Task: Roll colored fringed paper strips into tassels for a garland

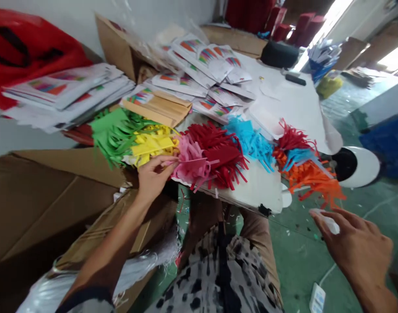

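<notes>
My left hand [153,176] is pinched at the left edge of a pink fringed paper piece [189,167] on the near side of the table. Beside it lie yellow fringe [153,145], green fringe [112,130] and dark red fringe [215,152]. Light blue fringe [251,141] sits further right. Off the table's right corner, my right hand [358,243] is closed around a small white object [331,224], its kind unclear. Just above that hand is a bundle of orange fringe [313,176] with blue and red strips.
Printed white packets [202,65] are heaped at the back, with another stack [65,91] at left. A brown envelope [160,106] lies between them. Large cardboard boxes [49,204] stand at my left. A white round stool [365,167] and a power strip [317,298] are at right.
</notes>
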A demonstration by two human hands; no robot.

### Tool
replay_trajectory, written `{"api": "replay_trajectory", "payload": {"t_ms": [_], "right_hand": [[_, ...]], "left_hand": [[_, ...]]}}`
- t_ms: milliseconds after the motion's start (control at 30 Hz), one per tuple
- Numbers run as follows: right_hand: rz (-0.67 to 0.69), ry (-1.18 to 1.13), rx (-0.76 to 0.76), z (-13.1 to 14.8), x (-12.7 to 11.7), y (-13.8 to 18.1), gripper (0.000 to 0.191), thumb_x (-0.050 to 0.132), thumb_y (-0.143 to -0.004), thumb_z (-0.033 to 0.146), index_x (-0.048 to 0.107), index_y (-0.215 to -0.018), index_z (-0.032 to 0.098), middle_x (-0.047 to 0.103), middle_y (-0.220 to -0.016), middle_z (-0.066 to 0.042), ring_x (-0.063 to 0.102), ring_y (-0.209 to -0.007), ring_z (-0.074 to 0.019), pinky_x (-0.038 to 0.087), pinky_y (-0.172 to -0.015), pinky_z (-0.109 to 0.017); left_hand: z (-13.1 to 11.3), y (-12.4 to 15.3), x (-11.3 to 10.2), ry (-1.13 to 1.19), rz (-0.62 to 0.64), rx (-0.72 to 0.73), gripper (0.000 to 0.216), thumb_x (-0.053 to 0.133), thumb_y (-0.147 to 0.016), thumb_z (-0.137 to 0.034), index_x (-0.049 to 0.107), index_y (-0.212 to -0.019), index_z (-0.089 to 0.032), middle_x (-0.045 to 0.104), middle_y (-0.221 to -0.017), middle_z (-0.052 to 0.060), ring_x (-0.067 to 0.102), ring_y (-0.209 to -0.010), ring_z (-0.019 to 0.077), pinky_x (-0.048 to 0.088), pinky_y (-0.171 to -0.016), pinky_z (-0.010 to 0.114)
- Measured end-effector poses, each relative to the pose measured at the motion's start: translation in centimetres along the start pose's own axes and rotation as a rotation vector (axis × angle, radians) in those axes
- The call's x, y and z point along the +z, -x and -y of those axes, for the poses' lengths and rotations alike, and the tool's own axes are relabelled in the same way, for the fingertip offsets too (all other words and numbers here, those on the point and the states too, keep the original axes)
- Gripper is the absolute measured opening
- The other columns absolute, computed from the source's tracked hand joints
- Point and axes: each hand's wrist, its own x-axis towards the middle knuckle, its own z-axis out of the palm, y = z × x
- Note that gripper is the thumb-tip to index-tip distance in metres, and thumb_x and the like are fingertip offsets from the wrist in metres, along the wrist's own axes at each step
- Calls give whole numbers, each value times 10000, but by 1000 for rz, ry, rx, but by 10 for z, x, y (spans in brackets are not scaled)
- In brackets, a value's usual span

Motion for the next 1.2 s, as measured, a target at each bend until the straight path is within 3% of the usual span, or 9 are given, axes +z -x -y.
{"api": "replay_trajectory", "payload": {"t_ms": [67, 167, 300, 333, 433, 600, 700, 933, 1200], "right_hand": [[-98, -114, -92, 36, -17, -25, 351, 556, -999, 583, 767, -952, 306, 787, -1038, -147, 682, -875, -339, 427, -696, -486], [-186, -476, -369, 115, -31, -69, 95, 680, -985, 347, 726, -1017, 271, 785, -998, -66, 722, -901, -250, 503, -798, -404], [-219, -671, -587, 231, -24, -121, 38, 701, -987, 279, 713, -1008, 250, 781, -1018, -40, 699, -941, -212, 465, -879, -372], [-155, -662, -633, 255, -20, -131, 94, 693, -994, 293, 715, -1073, 247, 773, -1112, -55, 683, -1012, -224, 449, -910, -380], [-54, -613, -741, 303, -9, -151, 141, 681, -1001, 336, 726, -1059, 215, 764, -1109, -79, 649, -1008, -240, 405, -891, -391], [54, -708, -784, 315, -1, -167, 252, 606, -1048, 327, 745, -855, 243, 768, -856, -27, 629, -862, -199, 351, -857, -389], [95, -785, -791, 308, 0, -172, 265, 581, -1061, 334, 772, -896, 256, 785, -894, -19, 643, -872, -193, 352, -884, -392], [104, -893, -757, 302, 5, -168, 253, 585, -1063, 370, 804, -981, 274, 810, -1000, -28, 692, -923, -205, 391, -870, -389], [171, -955, -810, 304, 9, -161, 205, 620, -1041, 279, 798, -1141, 303, 814, -1157, -19, 716, -1055, -215, 421, -932, -406]], "left_hand": [[0, -1, -1, -4, 8, -13, 103, 820, -847, -303, 833, -913, -224, 811, -863, 6, 726, -773, 148, 572, -775, 264], [0, 0, -3, 5, 33, -28, 117, 813, -857, -317, 829, -923, -223, 810, -882, 15, 738, -824, 166, 577, -822, 281], [-2, 0, -5, 17, 69, -14, 114, 806, -867, -319, 825, -927, -224, 802, -875, 17, 739, -844, 176, 580, -858, 296], [-3, 0, -5, 16, 74, -7, 114, 805, -872, -319, 824, -931, -224, 800, -870, 18, 740, -849, 179, 581, -863, 299], [-5, -2, -7, 32, 90, 22, 108, 802, -888, -310, 820, -955, -226, 797, -881, 22, 744, -876, 182, 581, -878, 301], [-2, -4, -14, 85, 88, 71, 223, 819, -880, -321, 795, -1086, -239, 797, -1083, 57, 734, -1045, 212, 571, -983, 352], [3, -4, -18, 143, 55, 46, 262, 797, -895, -366, 784, -1123, -238, 772, -1134, 77, 723, -1087, 222, 589, -982, 367], [10, -3, -17, 181, -16, -5, 156, 749, -928, -335, 794, -1027, -224, 749, -1052, 55, 722, -957, 170, 591, -872, 296], [10, -8, -13, 33, 82, 25, 195, 723, -837, -129, 781, -997, -223, 766, -952, 28, 706, -899, 185, 536, -823, 311]]}}
